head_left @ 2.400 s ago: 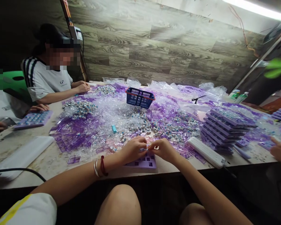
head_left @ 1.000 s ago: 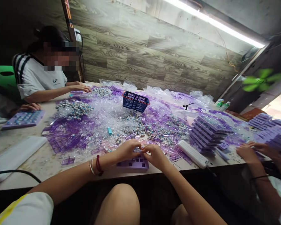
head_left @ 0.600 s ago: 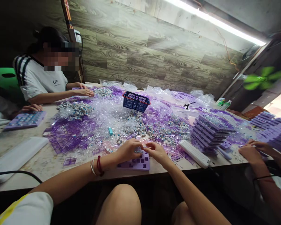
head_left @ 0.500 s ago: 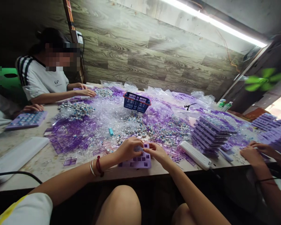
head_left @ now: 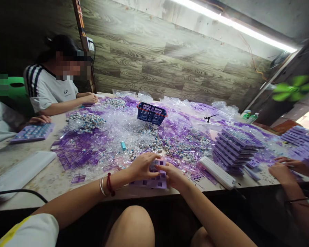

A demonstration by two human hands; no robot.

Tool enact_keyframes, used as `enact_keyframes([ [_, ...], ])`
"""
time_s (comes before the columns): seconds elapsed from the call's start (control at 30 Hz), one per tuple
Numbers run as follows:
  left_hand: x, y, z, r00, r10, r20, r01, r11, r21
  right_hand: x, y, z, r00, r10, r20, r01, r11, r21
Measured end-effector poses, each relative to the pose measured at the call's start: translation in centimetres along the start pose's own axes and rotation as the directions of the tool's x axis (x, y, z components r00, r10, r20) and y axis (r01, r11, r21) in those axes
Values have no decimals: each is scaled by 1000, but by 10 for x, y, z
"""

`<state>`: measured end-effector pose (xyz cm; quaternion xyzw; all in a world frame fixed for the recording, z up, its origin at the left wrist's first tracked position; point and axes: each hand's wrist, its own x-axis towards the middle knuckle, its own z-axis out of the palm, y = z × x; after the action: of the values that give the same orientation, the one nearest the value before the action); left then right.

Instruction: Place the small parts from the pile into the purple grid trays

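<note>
A light purple tray [head_left: 151,183] with rows of square holes lies at the table's front edge before me. Over its upper part curves my left hand [head_left: 144,168], thumb and fingers around a small clear plastic piece [head_left: 152,167]. My right hand [head_left: 173,174] is at the tray's right side, its index finger reaching to that piece and the other fingers curled. What its fingertips pinch, if anything, is hidden. Just behind the hands are heaps of small white-and-blue parts [head_left: 154,139] and clear plastic pieces [head_left: 113,128]. A turquoise block [head_left: 123,145] lies among them.
A dark blue basket [head_left: 151,115] stands mid-table. To the right are a white power strip [head_left: 217,172] and stacked purple trays [head_left: 234,151]. Purple plastic pieces [head_left: 79,147] and a long white object [head_left: 23,173] lie left. Co-workers' hands [head_left: 41,119] are busy at both sides.
My left thumb and fingers have spread wider over the tray. My right hand has shifted slightly down, against the tray's right side. The co-worker at back left has drawn both hands together.
</note>
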<state>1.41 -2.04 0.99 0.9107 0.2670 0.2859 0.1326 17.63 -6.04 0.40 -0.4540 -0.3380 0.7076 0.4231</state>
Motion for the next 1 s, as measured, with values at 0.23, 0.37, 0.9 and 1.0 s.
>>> enact_keyframes([
  [0.23,-4,4,6,999,-32,40,25,986,163,0,2,9,999,-39,-12,39,999,-3],
  [0.37,-4,7,5,998,-38,58,25,977,214,1,7,14,999,-43,-26,44,998,42],
  [0.9,-3,10,-2,999,-41,4,39,972,233,-8,0,16,979,-205,3,205,978,-48],
  [1.0,-3,10,-4,999,-20,30,15,983,182,-10,-2,13,986,-162,-32,160,985,-64],
])
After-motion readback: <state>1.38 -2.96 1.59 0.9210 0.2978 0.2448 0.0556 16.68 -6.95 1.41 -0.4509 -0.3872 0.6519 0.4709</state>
